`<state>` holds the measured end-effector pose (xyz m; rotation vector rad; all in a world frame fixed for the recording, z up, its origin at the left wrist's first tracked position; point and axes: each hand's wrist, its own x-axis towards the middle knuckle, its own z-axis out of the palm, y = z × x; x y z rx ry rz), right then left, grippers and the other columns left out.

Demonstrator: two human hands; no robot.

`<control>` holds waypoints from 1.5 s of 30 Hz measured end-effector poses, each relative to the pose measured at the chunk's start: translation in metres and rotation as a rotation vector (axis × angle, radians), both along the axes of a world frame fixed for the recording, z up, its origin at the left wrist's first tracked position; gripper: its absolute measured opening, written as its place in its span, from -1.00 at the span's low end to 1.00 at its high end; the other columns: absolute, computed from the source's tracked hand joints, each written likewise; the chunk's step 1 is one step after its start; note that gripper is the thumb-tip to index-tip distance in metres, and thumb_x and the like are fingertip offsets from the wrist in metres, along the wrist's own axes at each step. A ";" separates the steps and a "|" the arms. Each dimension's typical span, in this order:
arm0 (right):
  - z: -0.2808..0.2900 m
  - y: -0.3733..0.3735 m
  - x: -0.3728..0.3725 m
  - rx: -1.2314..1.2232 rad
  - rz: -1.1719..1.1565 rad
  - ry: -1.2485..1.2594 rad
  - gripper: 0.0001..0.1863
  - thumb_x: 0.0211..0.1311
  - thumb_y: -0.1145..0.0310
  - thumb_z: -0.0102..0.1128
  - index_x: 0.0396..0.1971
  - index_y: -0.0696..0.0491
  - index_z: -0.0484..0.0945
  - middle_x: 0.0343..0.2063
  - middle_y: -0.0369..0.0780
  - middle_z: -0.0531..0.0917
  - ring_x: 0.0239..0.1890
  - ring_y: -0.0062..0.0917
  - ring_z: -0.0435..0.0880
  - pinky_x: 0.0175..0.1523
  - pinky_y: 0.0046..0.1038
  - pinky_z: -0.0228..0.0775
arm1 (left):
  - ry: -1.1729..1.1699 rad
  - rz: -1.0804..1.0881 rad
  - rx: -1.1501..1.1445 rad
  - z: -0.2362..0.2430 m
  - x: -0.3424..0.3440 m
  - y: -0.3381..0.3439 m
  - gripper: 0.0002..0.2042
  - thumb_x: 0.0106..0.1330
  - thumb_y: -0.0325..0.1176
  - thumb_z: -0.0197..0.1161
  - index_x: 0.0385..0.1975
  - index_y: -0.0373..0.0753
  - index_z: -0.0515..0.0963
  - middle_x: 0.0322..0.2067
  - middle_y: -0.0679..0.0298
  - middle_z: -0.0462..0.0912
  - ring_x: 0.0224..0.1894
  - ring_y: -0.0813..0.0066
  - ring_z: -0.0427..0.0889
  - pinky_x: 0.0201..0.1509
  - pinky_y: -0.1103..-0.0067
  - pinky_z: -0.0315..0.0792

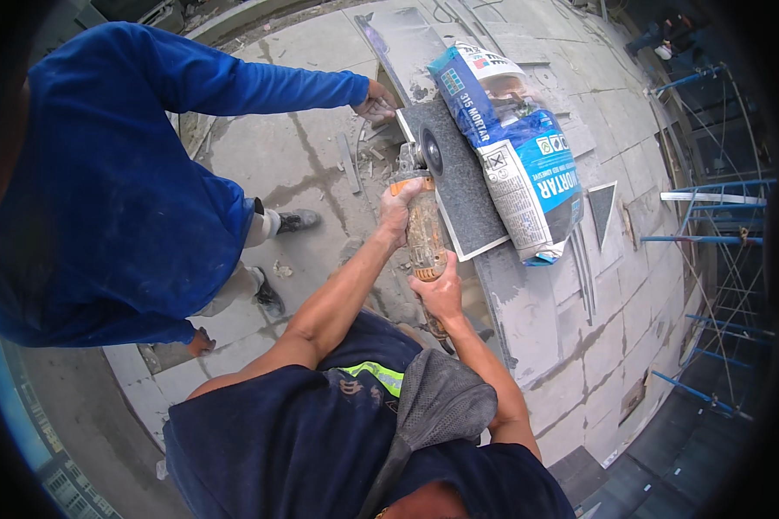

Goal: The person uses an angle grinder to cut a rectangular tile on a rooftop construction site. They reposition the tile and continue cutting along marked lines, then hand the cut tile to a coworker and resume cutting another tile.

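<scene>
Both my hands are wrapped round a dusty orange angle grinder point(426, 229). My left hand point(396, 210) grips it near the head, and my right hand point(441, 290) holds the rear of the body. The grinder's round dark disc point(431, 151) is over a dark grey speckled stone slab point(469, 195) with pale edges; whether it touches or spins I cannot tell. A blue and white mortar bag point(515, 160) lies across the slab's right side. At the slab's far left corner is a co-worker's hand point(376, 104).
The co-worker in a blue long-sleeved top point(121, 190) stands close at my left. Stone offcuts point(349, 163) and rubble litter the paving there. A triangular stone piece point(601, 212) lies right of the bag. Blue scaffolding point(710, 238) stands at far right.
</scene>
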<state>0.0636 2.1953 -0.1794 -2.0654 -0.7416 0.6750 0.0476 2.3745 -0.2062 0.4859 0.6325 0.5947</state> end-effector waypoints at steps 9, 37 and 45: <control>0.002 -0.012 0.000 0.000 -0.009 -0.018 -0.30 -0.08 0.38 0.49 0.03 0.15 0.26 -0.45 -0.10 0.69 -0.49 -0.39 0.71 -0.34 -0.35 0.54 | 0.038 -0.017 0.024 0.010 0.004 -0.011 -0.66 0.30 -0.16 0.25 -0.14 -0.33 0.53 -0.34 0.17 0.65 -0.42 0.39 0.69 -0.35 0.45 0.65; 0.044 -0.161 -0.018 -0.004 -0.215 0.102 -0.19 -0.14 0.30 0.54 0.12 0.09 0.25 -0.17 0.00 0.67 -0.13 -0.14 0.70 0.00 -0.23 0.49 | -0.111 -0.147 0.101 0.062 0.006 -0.162 -0.62 0.22 -0.15 0.33 -0.13 -0.33 0.53 -0.35 0.16 0.65 -0.40 0.39 0.67 -0.31 0.43 0.61; 0.055 -0.195 -0.050 -0.005 -0.438 0.083 -0.13 -0.18 0.30 0.56 0.16 0.09 0.23 -0.23 0.01 0.65 -0.18 -0.19 0.68 -0.01 -0.26 0.49 | -0.074 -0.275 0.047 0.074 0.010 -0.207 -0.58 0.18 -0.17 0.37 -0.13 -0.36 0.48 -0.34 0.14 0.62 -0.38 0.37 0.68 -0.30 0.43 0.63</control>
